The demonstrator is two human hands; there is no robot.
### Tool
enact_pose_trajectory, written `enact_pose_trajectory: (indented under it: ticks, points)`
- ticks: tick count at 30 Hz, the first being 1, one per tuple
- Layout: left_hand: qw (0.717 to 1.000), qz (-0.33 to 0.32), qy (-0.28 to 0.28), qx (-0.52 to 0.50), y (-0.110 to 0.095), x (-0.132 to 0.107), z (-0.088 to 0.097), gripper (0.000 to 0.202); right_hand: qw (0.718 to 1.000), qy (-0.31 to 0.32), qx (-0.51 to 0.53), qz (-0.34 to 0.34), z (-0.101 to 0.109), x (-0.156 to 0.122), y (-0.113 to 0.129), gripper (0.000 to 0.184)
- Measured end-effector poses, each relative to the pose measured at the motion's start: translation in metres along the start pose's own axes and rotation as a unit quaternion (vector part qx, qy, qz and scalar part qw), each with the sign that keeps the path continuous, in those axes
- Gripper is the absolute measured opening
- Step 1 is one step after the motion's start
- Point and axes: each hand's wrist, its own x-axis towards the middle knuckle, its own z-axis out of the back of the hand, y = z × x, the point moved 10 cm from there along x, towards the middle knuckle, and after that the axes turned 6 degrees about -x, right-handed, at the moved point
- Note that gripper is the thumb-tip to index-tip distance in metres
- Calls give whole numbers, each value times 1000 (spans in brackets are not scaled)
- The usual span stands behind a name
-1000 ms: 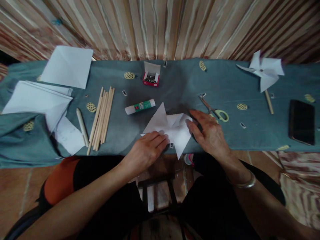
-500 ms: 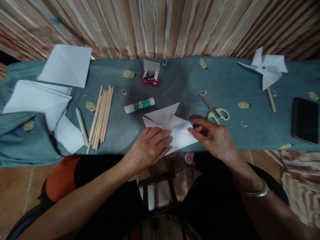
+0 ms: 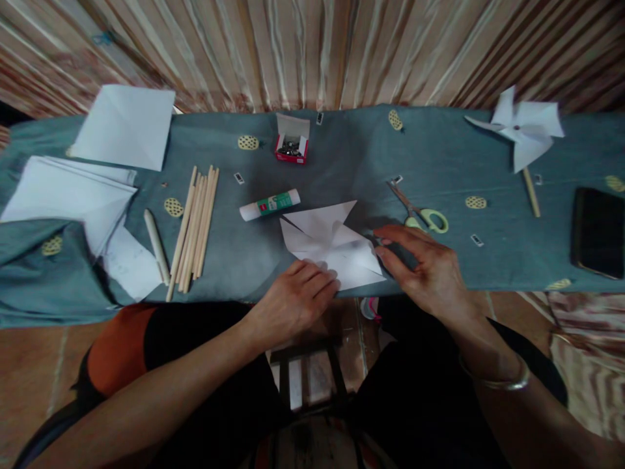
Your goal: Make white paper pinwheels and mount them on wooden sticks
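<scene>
A white paper pinwheel (image 3: 349, 251), cut and partly folded, lies at the table's front edge between my hands. My left hand (image 3: 295, 296) holds its near left edge, fingers bent together over the paper. Just off its right corner, my right hand (image 3: 422, 267) has thumb and forefinger brought together in a pinch. Something small and greyish shows between those fingertips, too small to name. Behind the right hand lie scissors (image 3: 430, 220) with pale green handles, one handle partly covered. A glue stick (image 3: 270, 204) with a green label rests behind the pinwheel to the left.
An open red box (image 3: 291, 156) of small metal pieces stands at the back. On the left are wooden sticks (image 3: 196, 228), a pale pen-like stick (image 3: 157, 247) and white paper sheets (image 3: 124, 127). A finished pinwheel (image 3: 530, 127) and a black phone (image 3: 598, 232) lie on the right.
My left hand has slid slightly back toward the near edge, uncovering more paper. My right thumb and forefinger have come off the paper's right side and moved slightly right.
</scene>
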Motion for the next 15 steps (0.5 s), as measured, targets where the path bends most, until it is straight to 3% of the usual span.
enact_pose_trajectory:
  ticks: [3, 8, 15]
  points:
    - [1000, 0, -11, 5, 1, -2, 4, 18, 996, 42, 56, 47, -6, -2, 6, 29]
    - [1000, 2, -22, 4, 2, -5, 10, 17, 982, 147, 104, 65, -23, -10, 6, 41]
    - [999, 8, -34, -15, 4, -8, 14, 16, 973, 182, 130, 59, -23, -11, 3, 32]
